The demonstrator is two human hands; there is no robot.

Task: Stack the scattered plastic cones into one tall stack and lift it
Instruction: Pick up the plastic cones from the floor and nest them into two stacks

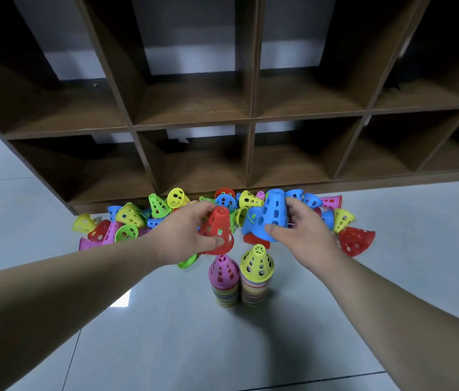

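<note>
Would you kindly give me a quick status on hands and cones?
Left hand grips red cone, right hand grips blue cone. Pink-topped stack and yellow-topped stack upright on floor, side by side. Loose cones heaped behind them by the shelf.

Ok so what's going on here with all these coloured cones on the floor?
A person is stacking plastic cones. The left hand grips a red cone and the right hand grips a blue cone, both held near a pink-topped stack and a yellow-topped stack standing side by side on the floor. Many loose cones lie heaped at the foot of the wooden shelf, so one single stack is not yet made.
</note>
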